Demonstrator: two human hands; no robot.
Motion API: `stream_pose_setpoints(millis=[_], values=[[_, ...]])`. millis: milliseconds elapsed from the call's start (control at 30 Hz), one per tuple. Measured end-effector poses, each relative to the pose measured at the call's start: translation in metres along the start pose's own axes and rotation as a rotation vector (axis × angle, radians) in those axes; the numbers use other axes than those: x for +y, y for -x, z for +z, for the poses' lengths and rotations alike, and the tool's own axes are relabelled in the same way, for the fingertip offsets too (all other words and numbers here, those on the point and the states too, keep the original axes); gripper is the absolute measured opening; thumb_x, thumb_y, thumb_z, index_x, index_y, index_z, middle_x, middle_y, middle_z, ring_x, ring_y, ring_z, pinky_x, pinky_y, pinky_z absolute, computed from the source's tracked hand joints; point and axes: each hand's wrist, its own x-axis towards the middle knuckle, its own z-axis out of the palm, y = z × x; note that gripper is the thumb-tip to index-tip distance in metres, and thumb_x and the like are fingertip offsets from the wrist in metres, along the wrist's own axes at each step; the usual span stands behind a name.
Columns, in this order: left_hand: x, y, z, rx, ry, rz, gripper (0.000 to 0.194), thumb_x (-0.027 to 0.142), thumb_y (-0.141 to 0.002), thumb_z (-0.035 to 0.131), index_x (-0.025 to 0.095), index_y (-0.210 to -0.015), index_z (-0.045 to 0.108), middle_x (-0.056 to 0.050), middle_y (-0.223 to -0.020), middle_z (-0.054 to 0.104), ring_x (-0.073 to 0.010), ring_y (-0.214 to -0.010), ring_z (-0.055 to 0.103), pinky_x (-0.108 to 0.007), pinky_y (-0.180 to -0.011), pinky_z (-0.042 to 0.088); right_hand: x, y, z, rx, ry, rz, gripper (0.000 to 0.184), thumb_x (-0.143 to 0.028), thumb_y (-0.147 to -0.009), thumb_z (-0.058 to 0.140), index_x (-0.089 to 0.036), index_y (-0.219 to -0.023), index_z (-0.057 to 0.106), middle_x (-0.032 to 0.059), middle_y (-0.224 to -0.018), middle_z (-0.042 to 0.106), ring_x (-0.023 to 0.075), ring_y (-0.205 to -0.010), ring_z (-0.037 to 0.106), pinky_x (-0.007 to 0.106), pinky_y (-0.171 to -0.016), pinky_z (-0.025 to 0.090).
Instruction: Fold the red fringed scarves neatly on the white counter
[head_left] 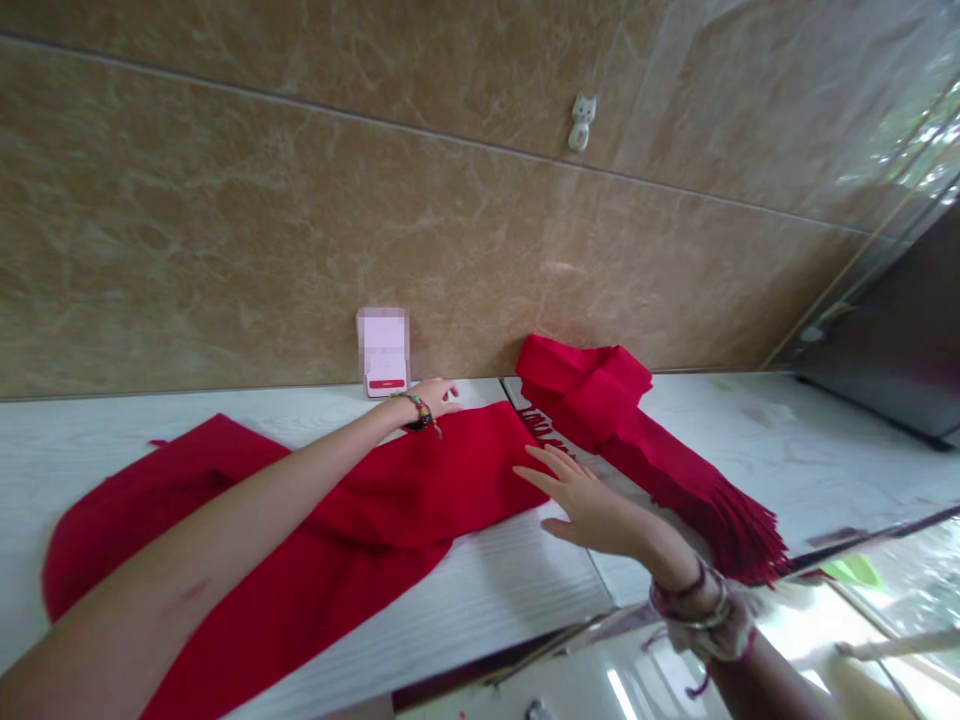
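Observation:
A long red scarf lies along the white tabletop, broad and rumpled at the left and flatter toward its right end. My left arm crosses over it. My left hand is at the scarf's far edge, fingers loosely bent and apart, with nothing visible in them. Over the scarf's right end, my right hand is spread with its fingertips at the cloth; whether they press on it I cannot tell. Just right of that end, a second red scarf lies folded across itself, its fringe pointing toward the near right.
A phone with a lit screen leans against the brown marbled wall. A white cat-shaped hook is on that wall. At the far right stands a dark appliance. The white table has a seam between the scarves.

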Motion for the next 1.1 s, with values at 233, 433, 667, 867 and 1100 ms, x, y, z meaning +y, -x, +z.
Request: stream_pose_setpoints(millis=[233, 433, 667, 867, 1100], values=[[-0.046, 0.066, -0.017, -0.21, 0.074, -0.135, 0.031, 0.047, -0.062, 0.055, 0.018, -0.07, 0.06, 0.0, -0.072, 0.064, -0.0154, -0.069, 0.057, -0.022, -0.062, 0.043, 0.001, -0.075, 0.001, 0.151, -0.159, -0.083, 0.044, -0.032, -0.084, 0.04, -0.013, -0.124, 0.043, 0.0128, -0.124, 0.046, 0.0224, -0.116, 0.039, 0.036, -0.097, 0.033], [-0.048, 0.061, -0.043, -0.185, 0.244, -0.084, 0.038, 0.054, -0.055, 0.056, 0.018, -0.065, 0.055, 0.001, -0.065, 0.059, -0.0144, -0.063, 0.054, -0.022, -0.055, 0.04, -0.005, -0.1, 0.046, 0.191, 0.018, 0.075, 0.049, -0.04, -0.085, 0.036, -0.015, -0.127, 0.038, 0.0134, -0.131, 0.039, 0.0263, -0.123, 0.029, 0.047, -0.098, 0.027], [-0.055, 0.041, -0.029, -0.121, 0.001, -0.102, 0.025, 0.039, -0.055, 0.061, 0.017, -0.067, 0.059, -0.001, -0.065, 0.059, -0.0162, -0.068, 0.055, -0.022, -0.061, 0.041, -0.008, -0.09, 0.045, 0.129, 0.048, 0.208, 0.058, -0.049, -0.084, 0.033, -0.014, -0.13, 0.033, 0.0154, -0.136, 0.032, 0.0288, -0.126, 0.023, 0.049, -0.097, 0.026], [-0.053, 0.086, -0.015, -0.049, -0.155, 0.024, 0.053, 0.04, -0.071, 0.051, 0.015, -0.118, 0.046, -0.012, -0.118, 0.05, -0.0214, -0.105, 0.047, -0.029, -0.088, 0.035, -0.005, -0.097, 0.042, 0.012, 0.057, 0.226, 0.069, -0.056, -0.081, 0.033, -0.01, -0.132, 0.028, 0.0187, -0.137, 0.027, 0.0315, -0.126, 0.02, 0.049, -0.096, 0.027], [-0.068, 0.173, -0.04, -0.243, -0.511, 0.103, 0.065, 0.04, -0.068, 0.058, 0.026, -0.128, 0.035, -0.009, -0.128, 0.042, -0.023, -0.115, 0.039, -0.032, -0.092, 0.031, 0.001, -0.103, 0.048, -0.004, 0.055, 0.224, 0.071, -0.058, -0.08, 0.033, -0.01, -0.132, 0.029, 0.0203, -0.136, 0.028, 0.0326, -0.125, 0.023, 0.051, -0.094, 0.028]])
